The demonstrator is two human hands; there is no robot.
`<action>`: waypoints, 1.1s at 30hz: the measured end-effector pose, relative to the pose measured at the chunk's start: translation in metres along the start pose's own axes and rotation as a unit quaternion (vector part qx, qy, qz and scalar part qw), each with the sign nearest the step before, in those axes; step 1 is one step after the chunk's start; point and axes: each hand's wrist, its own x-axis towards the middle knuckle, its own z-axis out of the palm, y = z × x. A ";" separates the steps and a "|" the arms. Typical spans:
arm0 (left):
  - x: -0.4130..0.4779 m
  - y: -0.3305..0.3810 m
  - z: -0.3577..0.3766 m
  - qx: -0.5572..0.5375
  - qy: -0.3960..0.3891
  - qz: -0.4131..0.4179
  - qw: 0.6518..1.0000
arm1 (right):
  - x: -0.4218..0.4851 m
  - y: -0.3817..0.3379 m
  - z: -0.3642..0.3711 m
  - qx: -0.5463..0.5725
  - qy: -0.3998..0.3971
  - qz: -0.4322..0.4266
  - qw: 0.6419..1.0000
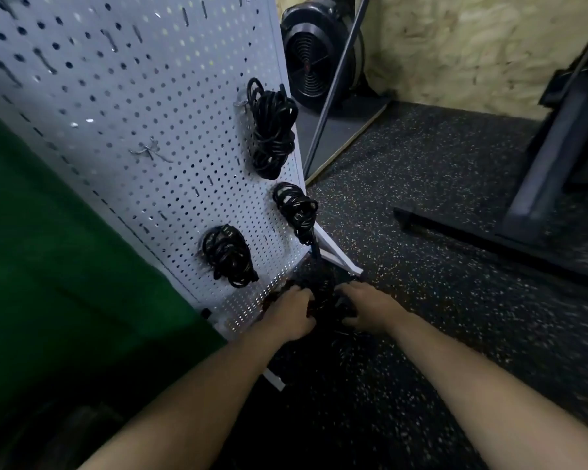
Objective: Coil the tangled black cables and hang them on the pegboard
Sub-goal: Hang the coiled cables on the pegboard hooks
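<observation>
Two bare forearms reach down to the speckled black floor [438, 232]. The left hand [292, 313] and right hand [367, 308] both curl their fingers into the tangled black cables [323, 296], which lie on the floor against the pegboard's bottom right corner, beside its white foot [340, 259]. How firm each grip is cannot be told, as the tangle is dark and blurred.

A green cloth [48, 266] lies left of the white pegboard [143, 96]. On the pegboard hang three coiled black cables:
- a low coil [228, 256] near the bottom edge
- a second coil [296, 212] at the right edge
- the largest coil [272, 130] above the second one

A bare metal hook [150, 151] sits mid-board.

Beyond stands a black fan [313, 59]; the red mark at its hub is too blurred to read. A black stand [540, 171] rests on the floor at right.
</observation>
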 end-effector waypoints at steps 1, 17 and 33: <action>0.006 -0.008 0.009 -0.006 -0.009 -0.029 1.000 | 0.005 0.003 0.005 -0.005 -0.006 0.000 1.000; 0.084 -0.075 0.061 -0.142 0.060 -0.190 0.970 | 0.053 0.023 0.049 0.033 -0.028 0.043 0.998; 0.011 0.015 -0.069 -0.046 0.034 -0.066 0.996 | 0.018 -0.021 -0.003 0.071 0.048 -0.091 0.992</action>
